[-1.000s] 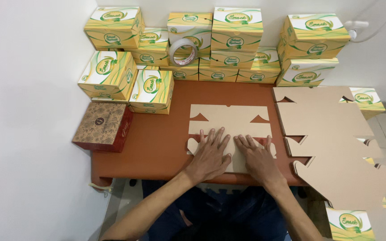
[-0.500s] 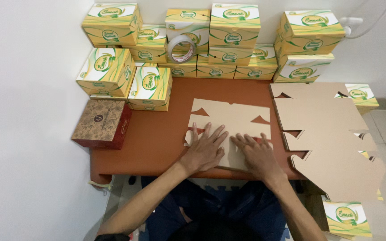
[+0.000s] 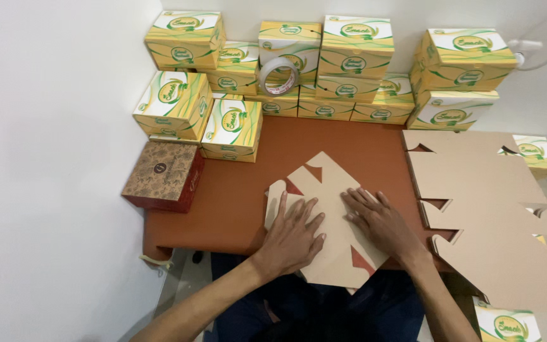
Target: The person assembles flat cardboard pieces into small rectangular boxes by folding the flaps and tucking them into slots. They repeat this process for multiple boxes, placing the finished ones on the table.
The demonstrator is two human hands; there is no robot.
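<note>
A flat, unfolded cardboard box blank (image 3: 332, 190) lies plain side up on the brown table (image 3: 235, 190), turned at an angle so one corner hangs over the near edge. My left hand (image 3: 294, 235) presses flat on its left part with fingers spread. My right hand (image 3: 381, 221) lies flat on its right part, fingers also apart. Neither hand grips anything.
A stack of more flat blanks (image 3: 482, 196) lies at the table's right end. Folded yellow-green boxes (image 3: 356, 47) are piled along the back wall and left (image 3: 172, 101), with a tape roll (image 3: 280, 76) leaning on them. A dark patterned box (image 3: 163, 177) sits at left.
The blank has been rotated from square-on to a diagonal position, and both hands turned with it while staying flat on top.
</note>
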